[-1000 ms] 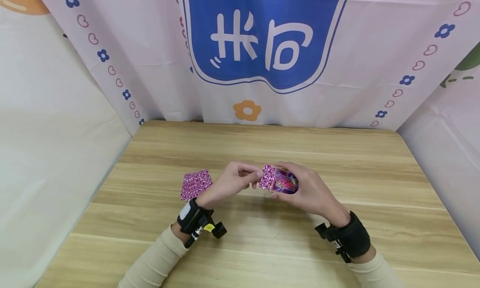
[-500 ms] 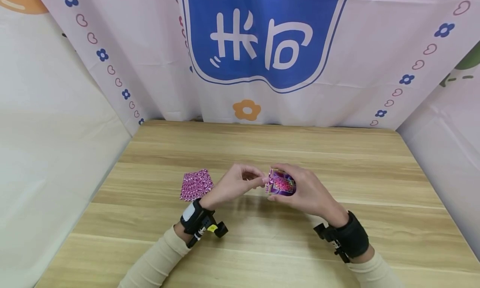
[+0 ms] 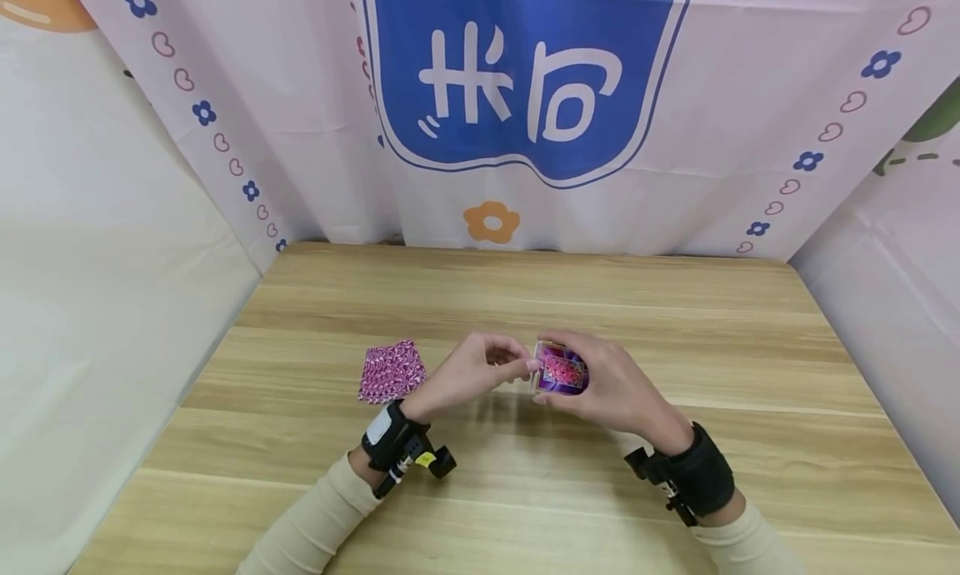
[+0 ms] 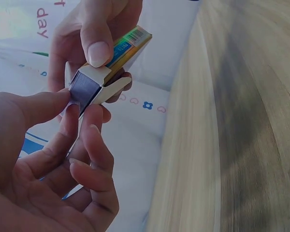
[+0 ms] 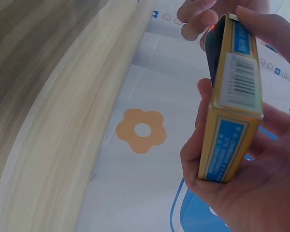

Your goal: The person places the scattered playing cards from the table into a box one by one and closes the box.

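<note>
My right hand (image 3: 617, 383) grips a small card box (image 3: 564, 370) in mid-air over the table, thumb on one narrow side and fingers on the other. Its front is purple, and in the right wrist view its gold and blue side (image 5: 239, 82) carries a barcode. The box's open end faces left, with pale flaps (image 4: 114, 90) spread. Inside that opening shows the dark end of a deck of cards (image 4: 84, 92). My left hand (image 3: 474, 368) has thumb and fingertips right at this end, pinching at the deck; its other fingers curl loosely.
Left of the hands, a stack of magenta-and-white patterned cards (image 3: 392, 370) lies on the wooden table (image 3: 525, 492), partly behind the left wrist. A printed cloth backdrop (image 3: 315, 142) rises behind the table, with pale cloth walls at both sides.
The patterned cards that stuck out of the box's left end have slid into it. My left hand has moved right with them, and the box has shifted slightly left.
</note>
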`<state>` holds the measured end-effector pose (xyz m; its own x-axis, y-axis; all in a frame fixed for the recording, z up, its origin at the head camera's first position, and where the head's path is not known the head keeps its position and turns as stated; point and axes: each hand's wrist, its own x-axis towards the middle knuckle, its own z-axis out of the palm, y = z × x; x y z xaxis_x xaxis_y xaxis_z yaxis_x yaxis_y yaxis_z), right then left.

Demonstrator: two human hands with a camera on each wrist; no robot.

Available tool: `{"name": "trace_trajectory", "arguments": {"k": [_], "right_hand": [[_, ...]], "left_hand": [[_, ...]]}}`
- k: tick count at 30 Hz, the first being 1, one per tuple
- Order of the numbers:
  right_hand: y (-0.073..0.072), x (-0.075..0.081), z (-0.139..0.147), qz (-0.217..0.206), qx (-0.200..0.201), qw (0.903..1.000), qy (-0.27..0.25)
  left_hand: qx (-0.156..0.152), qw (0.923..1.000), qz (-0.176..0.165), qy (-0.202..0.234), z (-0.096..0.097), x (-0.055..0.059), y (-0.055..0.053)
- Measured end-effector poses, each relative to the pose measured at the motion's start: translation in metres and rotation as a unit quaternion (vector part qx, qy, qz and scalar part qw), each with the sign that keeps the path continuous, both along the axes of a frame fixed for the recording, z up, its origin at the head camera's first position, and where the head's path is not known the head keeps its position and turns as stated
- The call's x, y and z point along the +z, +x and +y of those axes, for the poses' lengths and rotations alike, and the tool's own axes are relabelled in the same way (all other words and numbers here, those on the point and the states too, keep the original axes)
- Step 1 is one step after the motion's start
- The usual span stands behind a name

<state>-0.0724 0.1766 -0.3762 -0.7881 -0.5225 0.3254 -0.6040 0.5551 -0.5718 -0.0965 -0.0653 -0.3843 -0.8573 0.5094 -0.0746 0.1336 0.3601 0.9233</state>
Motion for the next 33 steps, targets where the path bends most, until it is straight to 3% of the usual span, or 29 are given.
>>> {"name": "trace_trajectory", "arguments": {"k": [7,9,11,13,15,17,19,22,25,28,33], "right_hand": [[0.0,-0.001,0.0,-0.006,-0.001,1.0,-0.001],[0.0,-0.001,0.0,-0.013,-0.004,0.9999,0.0],[0.0,-0.001,0.0,-0.017,-0.008,0.9998,0.001],[0.0,-0.001,0.0,-0.017,-0.011,0.9998,0.003],[0.0,-0.001,0.0,-0.015,-0.012,0.9998,0.005],[-0.001,-0.001,0.0,-0.014,-0.012,0.9998,0.006],[-0.001,-0.002,-0.001,-0.016,-0.011,0.9998,0.006],[-0.001,-0.002,-0.001,-0.017,-0.008,0.9998,0.009],[-0.002,-0.003,-0.002,-0.014,-0.007,0.9998,0.014],[-0.003,-0.004,-0.002,-0.012,-0.007,0.9997,0.018],[-0.003,-0.005,-0.003,-0.021,-0.005,0.9996,0.018]], "left_hand": [[-0.006,0.9999,0.005,-0.012,-0.004,0.001,-0.001],[-0.007,0.9993,0.025,-0.027,-0.008,0.003,-0.004],[-0.007,0.9953,0.07,-0.067,-0.014,0.006,-0.007],[-0.008,0.9838,0.125,-0.129,-0.023,0.008,-0.012],[-0.011,0.9648,0.17,-0.201,-0.034,0.011,-0.018],[-0.016,0.9482,0.185,-0.258,-0.047,0.013,-0.025],[-0.018,0.9418,0.167,-0.291,-0.062,0.012,-0.032],[-0.015,0.9403,0.122,-0.317,-0.085,0.008,-0.041],[-0.003,0.9294,0.084,-0.359,-0.104,0.004,-0.048],[0.014,0.9168,0.055,-0.395,-0.118,0.002,-0.051],[0.036,0.9068,0.015,-0.42,-0.132,-0.001,-0.051]]}}
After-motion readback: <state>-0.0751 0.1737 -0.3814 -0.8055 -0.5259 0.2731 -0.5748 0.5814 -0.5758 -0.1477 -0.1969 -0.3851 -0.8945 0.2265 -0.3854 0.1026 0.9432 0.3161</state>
